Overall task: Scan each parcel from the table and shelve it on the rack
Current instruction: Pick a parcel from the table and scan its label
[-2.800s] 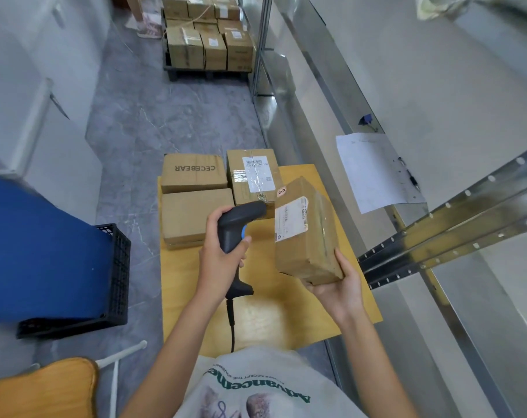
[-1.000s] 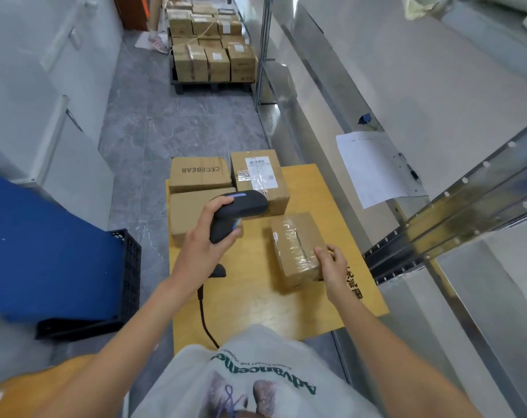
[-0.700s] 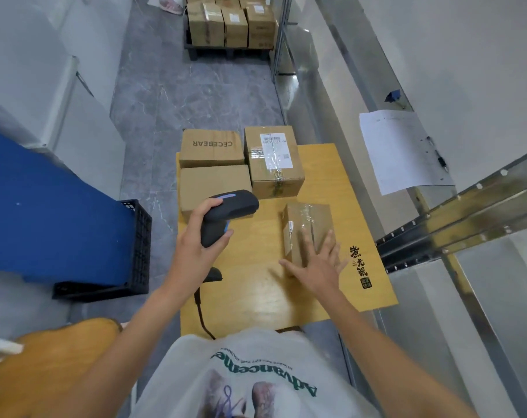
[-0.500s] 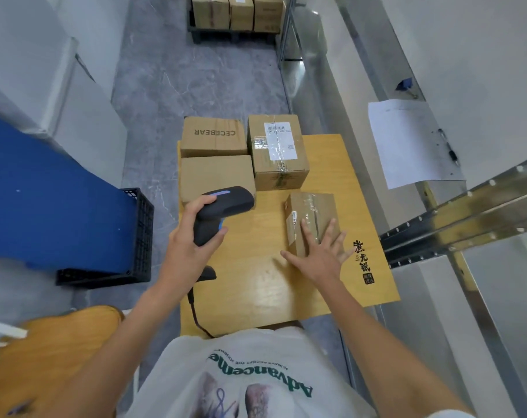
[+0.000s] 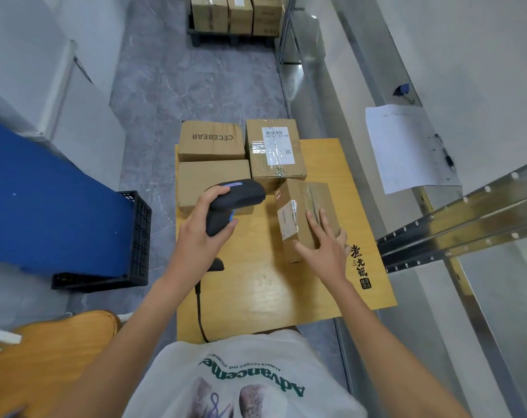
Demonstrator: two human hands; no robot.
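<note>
A small taped cardboard parcel [image 5: 298, 206] is tipped up on the wooden table [image 5: 256, 294], its white label facing left. My right hand [image 5: 325, 248] grips it, fingers over the top and thumb at the near end. My left hand [image 5: 202, 236] holds a black barcode scanner [image 5: 238, 196] by its handle, its head right next to the parcel's labelled side. The scanner's cable runs down to the table's near edge. Three more parcels sit at the far end: a labelled box [image 5: 274, 149], a CECEBEAR box [image 5: 211, 140] and a plain box [image 5: 208, 179].
The metal rack's beams [image 5: 455, 218] jut in at the right, with a clipboard and paper [image 5: 406, 146] hanging above. A black crate [image 5: 135, 236] under a blue surface [image 5: 45, 200] stands left of the table. An orange chair [image 5: 54, 342] is near left; stacked boxes [image 5: 235, 13] stand far off.
The small parcel was set down flat on the table; now my right hand has tipped it up so its label faces the scanner. The scanner has moved closer to it.
</note>
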